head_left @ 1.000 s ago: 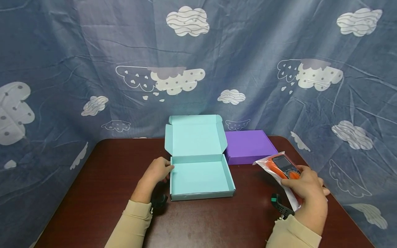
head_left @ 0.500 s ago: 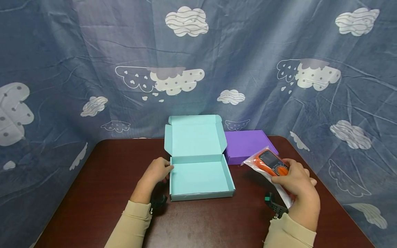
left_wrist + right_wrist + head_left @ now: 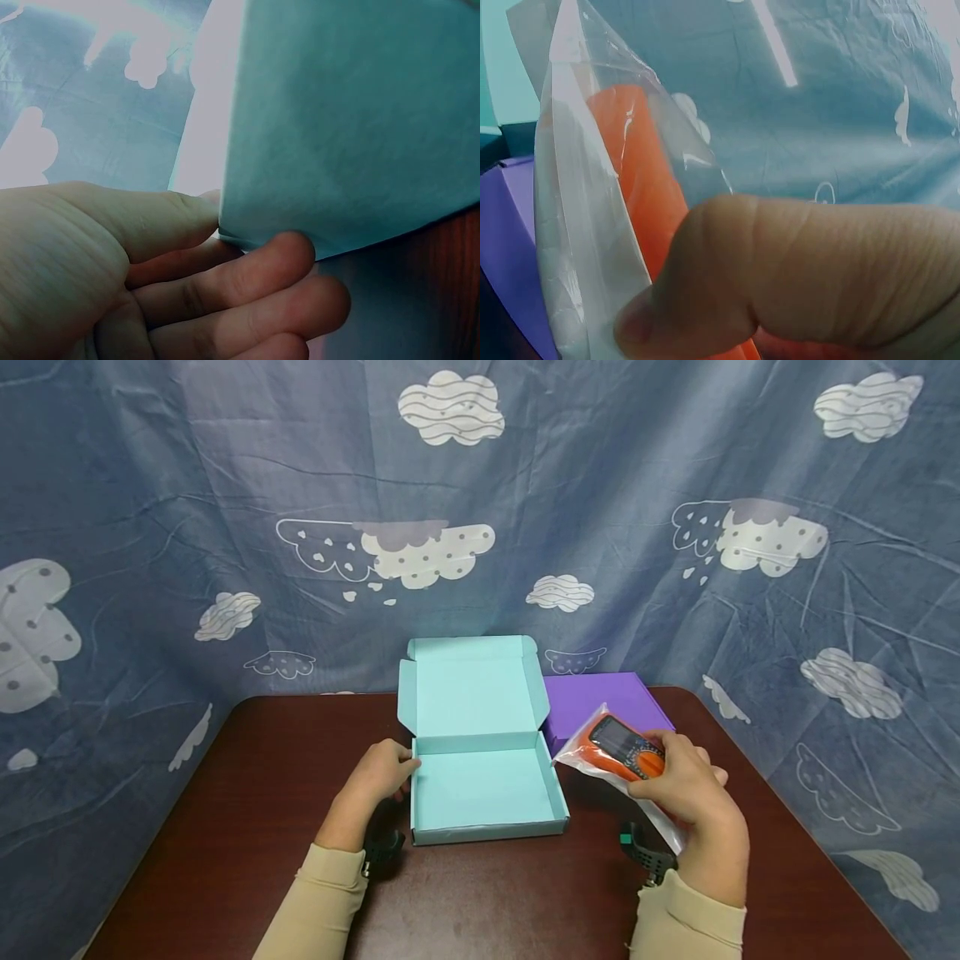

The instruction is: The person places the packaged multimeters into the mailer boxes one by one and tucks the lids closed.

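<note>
A light-turquoise cardboard box (image 3: 480,789) stands on the table with its lid (image 3: 476,689) raised at the back. My left hand (image 3: 381,768) pinches the box's left wall, thumb at the top edge and fingers outside; the left wrist view shows the thumb (image 3: 165,221) against the box side (image 3: 337,135). To the right of the box, my right hand (image 3: 693,789) holds an orange digital multimeter (image 3: 628,750) in a clear plastic bag (image 3: 573,752), tilted with screen and dial facing up. In the right wrist view my thumb (image 3: 720,277) presses on the bag over the orange body (image 3: 634,150).
A closed purple box (image 3: 600,697) lies at the back right, beside the turquoise one and partly behind the multimeter. The dark brown table (image 3: 300,735) ends at a blue cloud-print cloth (image 3: 337,460) hung behind it.
My right hand has carried the bagged multimeter leftward, closer to the turquoise box, so that the bag's corner is now near its right wall. My left hand has stayed in place.
</note>
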Available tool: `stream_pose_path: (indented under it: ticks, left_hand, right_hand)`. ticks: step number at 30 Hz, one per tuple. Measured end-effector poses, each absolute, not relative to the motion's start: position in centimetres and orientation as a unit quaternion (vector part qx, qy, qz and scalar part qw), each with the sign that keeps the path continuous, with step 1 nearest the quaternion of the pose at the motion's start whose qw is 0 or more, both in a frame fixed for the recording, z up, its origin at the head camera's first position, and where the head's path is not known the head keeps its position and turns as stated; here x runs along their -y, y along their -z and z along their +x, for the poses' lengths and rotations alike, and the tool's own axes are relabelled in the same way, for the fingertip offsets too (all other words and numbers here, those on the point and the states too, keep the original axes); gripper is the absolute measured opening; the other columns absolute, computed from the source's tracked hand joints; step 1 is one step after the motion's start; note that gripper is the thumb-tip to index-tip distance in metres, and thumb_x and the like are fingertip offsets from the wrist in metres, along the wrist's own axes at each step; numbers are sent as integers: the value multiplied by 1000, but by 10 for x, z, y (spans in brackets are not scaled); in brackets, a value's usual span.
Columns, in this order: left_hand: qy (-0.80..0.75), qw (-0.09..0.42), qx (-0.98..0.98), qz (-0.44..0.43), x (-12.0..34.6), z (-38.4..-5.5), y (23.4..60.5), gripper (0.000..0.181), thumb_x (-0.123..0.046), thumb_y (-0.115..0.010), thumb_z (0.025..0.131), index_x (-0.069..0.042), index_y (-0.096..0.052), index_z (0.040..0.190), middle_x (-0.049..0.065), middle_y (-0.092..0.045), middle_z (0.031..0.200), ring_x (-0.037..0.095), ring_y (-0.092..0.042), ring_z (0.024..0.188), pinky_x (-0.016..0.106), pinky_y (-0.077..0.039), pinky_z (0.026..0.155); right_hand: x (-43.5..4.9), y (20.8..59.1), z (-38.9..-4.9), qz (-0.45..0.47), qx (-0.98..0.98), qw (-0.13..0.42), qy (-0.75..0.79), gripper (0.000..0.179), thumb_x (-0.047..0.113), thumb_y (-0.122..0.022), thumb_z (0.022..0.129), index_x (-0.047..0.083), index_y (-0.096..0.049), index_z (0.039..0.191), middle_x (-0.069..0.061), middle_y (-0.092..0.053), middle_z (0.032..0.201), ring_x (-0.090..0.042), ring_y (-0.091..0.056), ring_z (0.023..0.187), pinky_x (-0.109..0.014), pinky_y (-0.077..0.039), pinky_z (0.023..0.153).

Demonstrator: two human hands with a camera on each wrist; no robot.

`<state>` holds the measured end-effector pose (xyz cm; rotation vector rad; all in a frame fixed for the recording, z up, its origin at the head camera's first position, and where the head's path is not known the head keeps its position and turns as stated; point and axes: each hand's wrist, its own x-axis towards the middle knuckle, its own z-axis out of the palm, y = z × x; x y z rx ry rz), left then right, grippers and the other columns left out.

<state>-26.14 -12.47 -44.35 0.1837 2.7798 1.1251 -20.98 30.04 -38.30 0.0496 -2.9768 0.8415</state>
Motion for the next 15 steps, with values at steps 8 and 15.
stream_pose_path:
  ticks: [8,15]
  left_hand:
    - [-377,71,-922,60,124,-260,443,22,-13,-65,102,5,-76,105,8,-62,61,26,-64,53,33,-49,53]
    - [-381,70,-920,62,125,-261,443,21,-13,-65,102,6,-76,106,8,-62,61,26,-64,53,33,-49,53]
  right_hand:
    - [-290,383,-214,40,961,13,-274,89,26,-89,69,-4,-47,142,-22,-59,117,-40,-44,103,-54,-24,77]
    - [-279,382,-217,56,959,12,-277,85,23,-90,67,-2,-52,139,-19,-60,118,-38,-45,104,-54,-25,78]
